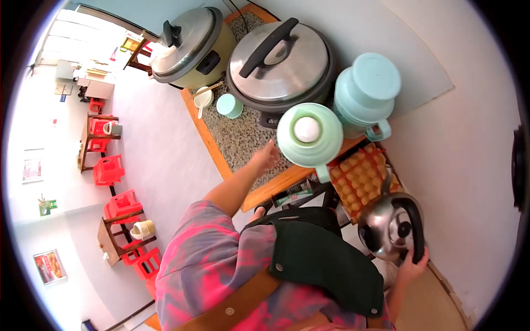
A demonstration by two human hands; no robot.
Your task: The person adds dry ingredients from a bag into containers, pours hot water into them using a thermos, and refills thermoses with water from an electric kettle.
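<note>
My right hand point(413, 267) is wrapped round the black handle of a shiny steel kettle point(381, 220), low on the right side. Close to the near side of a pale green thermos flask point(287, 127), my left hand point(266, 156) has its fingers apart and holds nothing. A rounded white stopper point(307, 129) sits in the flask's mouth, and the flask's handle points toward me. Behind it stands a light blue thermos flask point(375, 77) with its lid on. A small pale green cup point(229, 106) rests on the speckled counter point(221, 132).
A large steel-lidded cooker point(281, 66) and a second rice cooker point(190, 47) stand at the back. A white ladle point(203, 98) lies near the counter's wooden edge. Trays of eggs point(359, 182) are beside the kettle. Red stools point(109, 170) and tables are off to the left.
</note>
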